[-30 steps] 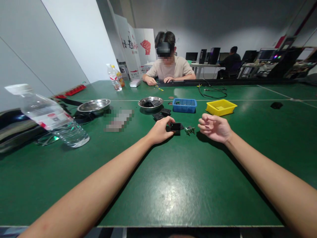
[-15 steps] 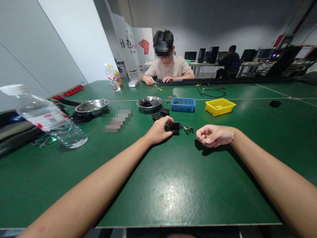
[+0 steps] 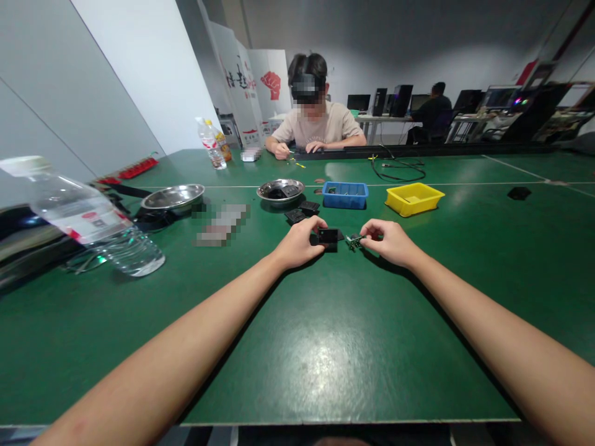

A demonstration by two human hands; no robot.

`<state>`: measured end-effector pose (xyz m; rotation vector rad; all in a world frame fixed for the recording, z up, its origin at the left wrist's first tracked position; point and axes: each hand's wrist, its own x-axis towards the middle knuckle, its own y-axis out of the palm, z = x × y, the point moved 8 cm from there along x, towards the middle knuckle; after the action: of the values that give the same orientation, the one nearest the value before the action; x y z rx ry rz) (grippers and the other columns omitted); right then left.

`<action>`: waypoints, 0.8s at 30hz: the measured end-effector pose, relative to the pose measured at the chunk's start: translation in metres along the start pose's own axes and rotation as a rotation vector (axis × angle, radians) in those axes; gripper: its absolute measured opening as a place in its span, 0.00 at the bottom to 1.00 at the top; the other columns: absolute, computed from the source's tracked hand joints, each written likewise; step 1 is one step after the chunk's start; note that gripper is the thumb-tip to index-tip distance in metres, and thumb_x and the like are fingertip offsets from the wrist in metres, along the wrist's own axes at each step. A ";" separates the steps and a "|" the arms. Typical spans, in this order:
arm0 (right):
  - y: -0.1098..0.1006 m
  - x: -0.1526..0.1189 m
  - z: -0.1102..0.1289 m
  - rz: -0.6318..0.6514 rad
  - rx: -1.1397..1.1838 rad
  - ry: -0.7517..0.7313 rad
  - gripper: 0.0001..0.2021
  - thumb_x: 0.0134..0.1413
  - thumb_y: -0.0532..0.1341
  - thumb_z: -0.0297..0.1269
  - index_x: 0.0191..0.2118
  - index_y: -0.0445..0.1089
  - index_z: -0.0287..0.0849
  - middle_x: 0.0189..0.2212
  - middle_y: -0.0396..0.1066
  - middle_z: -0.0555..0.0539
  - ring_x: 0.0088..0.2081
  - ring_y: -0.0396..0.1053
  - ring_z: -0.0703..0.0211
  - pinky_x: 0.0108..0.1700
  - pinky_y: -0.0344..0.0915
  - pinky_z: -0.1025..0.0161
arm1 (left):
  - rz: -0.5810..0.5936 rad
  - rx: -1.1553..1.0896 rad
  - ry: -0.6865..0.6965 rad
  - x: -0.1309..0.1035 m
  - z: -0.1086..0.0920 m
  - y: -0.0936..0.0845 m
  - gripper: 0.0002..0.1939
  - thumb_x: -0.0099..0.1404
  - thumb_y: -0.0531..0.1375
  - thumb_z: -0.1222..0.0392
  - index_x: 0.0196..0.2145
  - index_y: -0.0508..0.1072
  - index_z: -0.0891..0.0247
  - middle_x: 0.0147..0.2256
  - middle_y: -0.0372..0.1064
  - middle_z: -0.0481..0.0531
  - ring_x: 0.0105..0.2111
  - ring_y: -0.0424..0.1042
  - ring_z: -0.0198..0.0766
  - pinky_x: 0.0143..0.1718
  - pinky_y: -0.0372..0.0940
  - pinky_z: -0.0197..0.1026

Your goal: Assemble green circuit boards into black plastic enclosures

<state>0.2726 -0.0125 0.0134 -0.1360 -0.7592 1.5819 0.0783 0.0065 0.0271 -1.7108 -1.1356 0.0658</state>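
My left hand (image 3: 303, 241) is closed around the side of a small black plastic case (image 3: 329, 236), which stands on the green table with its inner face toward me. Just right of the case, my right hand (image 3: 385, 238) pinches the right edge of a small green circuit board (image 3: 354, 241) between thumb and fingers. The board sits tilted at the table top, apart from the case. Behind my left hand lie several more black plastic pieces (image 3: 302, 213).
Beyond my hands stand a steel bowl (image 3: 281, 201) with black parts, a blue bin (image 3: 344, 201) and a yellow bin (image 3: 413, 205). A water bottle (image 3: 93, 217) leans at left, near another steel dish (image 3: 173, 197). Across the table (image 3: 297, 347) a person (image 3: 316, 124) works.
My right hand has moved left and turned, and its fingers have taken hold of the circuit board's edge. My left hand keeps the black case in the same place.
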 end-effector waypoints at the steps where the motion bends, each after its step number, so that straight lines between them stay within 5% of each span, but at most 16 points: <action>1: 0.001 0.000 0.001 -0.001 -0.040 -0.009 0.07 0.44 0.63 0.38 0.30 0.70 0.41 0.22 0.68 0.53 0.25 0.63 0.63 0.31 0.59 0.63 | 0.001 0.001 0.001 0.000 0.000 0.000 0.16 0.54 0.63 0.66 0.42 0.69 0.63 0.39 0.73 0.50 0.38 0.72 0.39 0.43 0.68 0.42; 24: 0.003 0.001 0.000 0.030 -0.088 0.003 0.08 0.47 0.63 0.41 0.29 0.70 0.42 0.23 0.68 0.51 0.26 0.63 0.62 0.32 0.59 0.63 | -0.008 -0.001 0.006 0.000 -0.002 -0.001 0.16 0.53 0.62 0.67 0.41 0.69 0.63 0.39 0.72 0.50 0.37 0.71 0.39 0.41 0.67 0.40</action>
<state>0.2697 -0.0120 0.0120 -0.2143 -0.8280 1.5770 0.0789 0.0051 0.0289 -1.7061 -1.1377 0.0554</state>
